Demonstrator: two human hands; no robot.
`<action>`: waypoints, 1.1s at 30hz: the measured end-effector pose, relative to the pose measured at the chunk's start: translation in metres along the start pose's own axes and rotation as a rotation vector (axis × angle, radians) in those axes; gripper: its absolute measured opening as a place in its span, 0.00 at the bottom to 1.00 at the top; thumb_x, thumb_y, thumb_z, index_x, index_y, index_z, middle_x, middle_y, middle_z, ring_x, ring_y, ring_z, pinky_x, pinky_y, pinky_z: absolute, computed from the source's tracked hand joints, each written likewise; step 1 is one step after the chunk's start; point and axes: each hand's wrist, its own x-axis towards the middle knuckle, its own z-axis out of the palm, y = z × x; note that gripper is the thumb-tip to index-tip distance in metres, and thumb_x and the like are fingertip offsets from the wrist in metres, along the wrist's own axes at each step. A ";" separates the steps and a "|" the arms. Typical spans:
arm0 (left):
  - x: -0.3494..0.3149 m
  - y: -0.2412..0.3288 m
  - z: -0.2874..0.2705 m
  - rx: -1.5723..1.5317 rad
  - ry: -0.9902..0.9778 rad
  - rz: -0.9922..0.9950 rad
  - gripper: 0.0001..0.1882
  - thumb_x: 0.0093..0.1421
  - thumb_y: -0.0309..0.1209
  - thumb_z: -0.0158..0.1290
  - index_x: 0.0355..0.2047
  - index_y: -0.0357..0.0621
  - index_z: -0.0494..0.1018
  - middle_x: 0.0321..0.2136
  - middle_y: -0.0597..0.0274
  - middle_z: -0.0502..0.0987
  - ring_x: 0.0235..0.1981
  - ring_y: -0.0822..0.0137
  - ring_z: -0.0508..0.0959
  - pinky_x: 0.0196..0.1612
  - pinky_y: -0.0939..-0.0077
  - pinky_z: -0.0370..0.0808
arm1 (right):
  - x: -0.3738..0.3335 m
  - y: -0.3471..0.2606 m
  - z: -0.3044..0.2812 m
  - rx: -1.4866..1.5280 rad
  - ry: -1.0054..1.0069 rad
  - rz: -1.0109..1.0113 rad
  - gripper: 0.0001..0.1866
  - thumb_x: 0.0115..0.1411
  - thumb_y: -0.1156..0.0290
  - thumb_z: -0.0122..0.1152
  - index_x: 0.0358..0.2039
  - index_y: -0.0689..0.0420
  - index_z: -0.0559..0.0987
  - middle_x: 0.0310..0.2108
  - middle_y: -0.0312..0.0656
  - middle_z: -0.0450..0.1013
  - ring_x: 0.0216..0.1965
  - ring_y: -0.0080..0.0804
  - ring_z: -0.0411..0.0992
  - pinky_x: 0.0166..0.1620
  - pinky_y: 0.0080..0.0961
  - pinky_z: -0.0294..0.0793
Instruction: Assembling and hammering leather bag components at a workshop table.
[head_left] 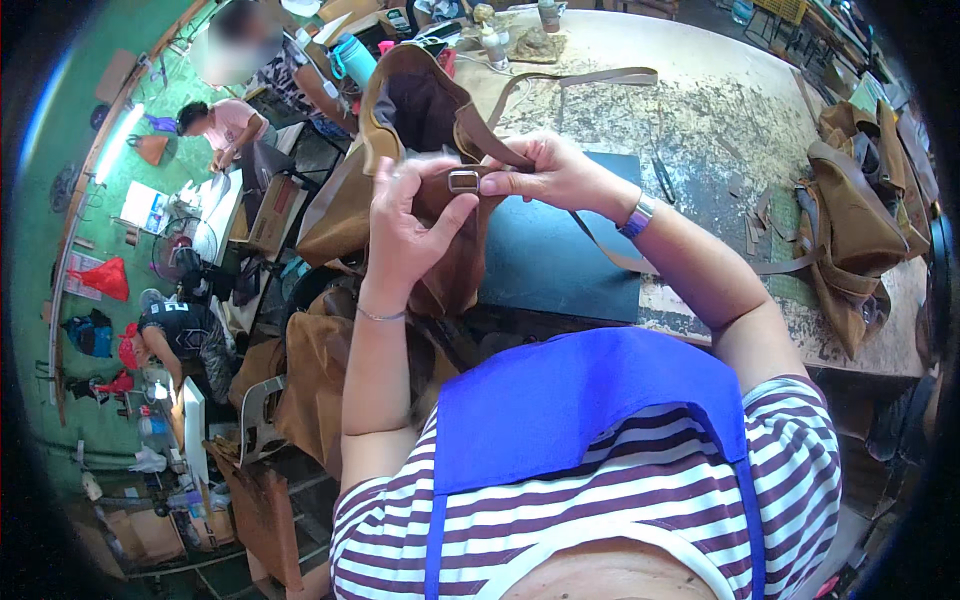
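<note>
A brown leather bag (415, 112) with a dark lining stands gaping at the table's left edge. A metal buckle (463, 181) sits on its brown strap, between my two hands. My right hand (548, 172), wearing a metal watch, pinches the strap just right of the buckle, thumb in front. My left hand (412, 222) is closed around the strap's left side, its thumb bent toward the buckle; its upper fingers are blurred and partly behind the leather. A long thin strap (590, 76) runs from the bag across the tabletop.
Under my hands lies a dark flat board (560, 260) on the worn table (700, 90). More brown bags (860, 210) lie at the right, and another brown bag (315, 370) is at lower left. A turquoise bottle (352, 60) stands beyond. Other people (235, 125) work at left.
</note>
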 end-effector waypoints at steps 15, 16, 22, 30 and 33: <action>-0.067 -0.008 0.070 -0.367 -0.201 -0.391 0.08 0.55 0.26 0.59 0.34 0.37 0.75 0.26 0.69 0.75 0.27 0.78 0.71 0.33 0.83 0.69 | -0.138 -0.033 -0.205 -0.446 0.699 0.279 0.26 0.65 0.45 0.42 0.41 0.54 0.79 0.33 0.39 0.75 0.29 0.21 0.70 0.34 0.22 0.73; -0.068 -0.007 0.079 -0.340 -0.242 -0.324 0.08 0.53 0.28 0.60 0.32 0.38 0.75 0.27 0.63 0.76 0.27 0.69 0.73 0.36 0.75 0.69 | -0.168 -0.058 -0.240 -0.640 0.761 0.371 0.31 0.64 0.41 0.41 0.40 0.56 0.79 0.30 0.37 0.74 0.30 0.21 0.69 0.36 0.22 0.72; -0.113 -0.014 0.127 -0.193 -0.379 -0.204 0.10 0.54 0.37 0.59 0.31 0.44 0.76 0.28 0.60 0.78 0.34 0.60 0.78 0.58 0.57 0.60 | -0.290 -0.094 -0.277 -0.678 1.051 0.400 0.28 0.65 0.44 0.42 0.33 0.57 0.78 0.23 0.31 0.69 0.26 0.17 0.66 0.29 0.18 0.64; -0.126 -0.044 0.146 -0.464 -0.429 -0.275 0.13 0.61 0.36 0.48 0.26 0.43 0.75 0.25 0.62 0.77 0.33 0.61 0.77 0.55 0.55 0.61 | -0.262 0.001 -0.156 -0.676 0.796 0.382 0.22 0.67 0.55 0.44 0.40 0.63 0.74 0.28 0.40 0.72 0.33 0.26 0.71 0.40 0.26 0.70; -0.122 -0.043 0.142 -0.443 -0.425 -0.298 0.09 0.57 0.33 0.53 0.24 0.42 0.77 0.25 0.61 0.78 0.35 0.59 0.74 0.44 0.69 0.69 | -0.187 -0.028 -0.156 -0.461 0.874 0.198 0.19 0.68 0.59 0.42 0.48 0.58 0.75 0.24 0.32 0.66 0.27 0.19 0.64 0.32 0.19 0.67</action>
